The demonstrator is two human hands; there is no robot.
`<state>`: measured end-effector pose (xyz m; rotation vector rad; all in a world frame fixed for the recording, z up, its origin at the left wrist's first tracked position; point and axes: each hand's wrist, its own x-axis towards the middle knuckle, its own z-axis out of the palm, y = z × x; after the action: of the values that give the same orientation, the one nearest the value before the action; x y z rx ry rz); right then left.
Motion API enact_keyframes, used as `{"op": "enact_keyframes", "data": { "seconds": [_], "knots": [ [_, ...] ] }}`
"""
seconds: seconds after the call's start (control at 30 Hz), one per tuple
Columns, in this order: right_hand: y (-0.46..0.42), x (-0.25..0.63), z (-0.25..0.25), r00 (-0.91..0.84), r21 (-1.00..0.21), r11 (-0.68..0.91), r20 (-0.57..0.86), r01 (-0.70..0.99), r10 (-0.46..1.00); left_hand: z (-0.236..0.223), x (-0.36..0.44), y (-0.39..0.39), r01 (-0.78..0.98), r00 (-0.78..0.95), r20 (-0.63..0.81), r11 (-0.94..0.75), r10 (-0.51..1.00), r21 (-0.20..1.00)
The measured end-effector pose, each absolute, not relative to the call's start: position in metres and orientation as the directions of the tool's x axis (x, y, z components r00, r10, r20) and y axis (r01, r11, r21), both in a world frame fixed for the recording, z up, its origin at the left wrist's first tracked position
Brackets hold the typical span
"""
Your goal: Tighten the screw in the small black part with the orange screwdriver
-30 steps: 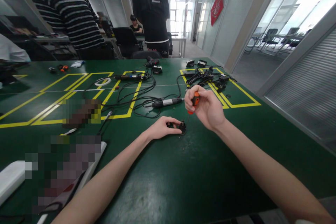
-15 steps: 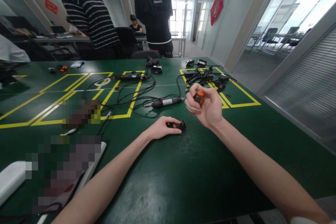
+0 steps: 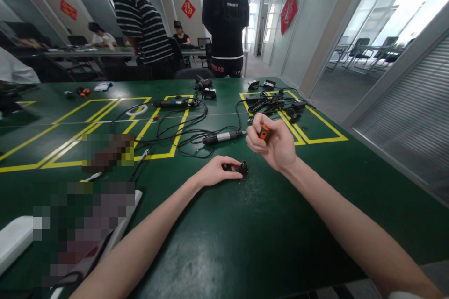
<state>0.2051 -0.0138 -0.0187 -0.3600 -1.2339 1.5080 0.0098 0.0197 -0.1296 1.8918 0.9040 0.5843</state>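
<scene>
Between the thumb and fingers of my left hand [image 3: 219,170] is a small black round part [image 3: 243,169] with a short metal tube on top. It stands upright on the green table [image 3: 196,243]. My right hand [image 3: 275,144] is closed around the orange and black handle of a screwdriver [image 3: 264,133]. The thin shaft slants down to the left, and its tip is at the right side of the black part; whether it sits in a screw is too small to tell. Tiny bits lie on the table just below the part.
Behind my hands lies a silver and black corded power screwdriver [image 3: 224,137]. Tangled black cables and parts [image 3: 270,103] sit at the back right, near yellow tape rectangles [image 3: 329,140]. A blurred-out object lies by my left forearm. Two people [image 3: 226,23] stand beyond the table.
My right hand has turned the screwdriver handle and tilted it, so the shaft slants more. My left hand and the black part stay put. The people behind have moved to the right.
</scene>
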Motion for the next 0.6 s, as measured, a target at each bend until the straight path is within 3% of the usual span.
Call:
{"op": "enact_keyframes", "data": {
  "seconds": [0.6],
  "knots": [
    [-0.0129, 0.2068, -0.0199, -0.325, -0.847, 0.111, 0.316, -0.521, 0.891, -0.1290, 0.0087, 0.0195, 0.356, 0.618, 0.018, -0.300, 0.786, 0.885]
  ]
}}
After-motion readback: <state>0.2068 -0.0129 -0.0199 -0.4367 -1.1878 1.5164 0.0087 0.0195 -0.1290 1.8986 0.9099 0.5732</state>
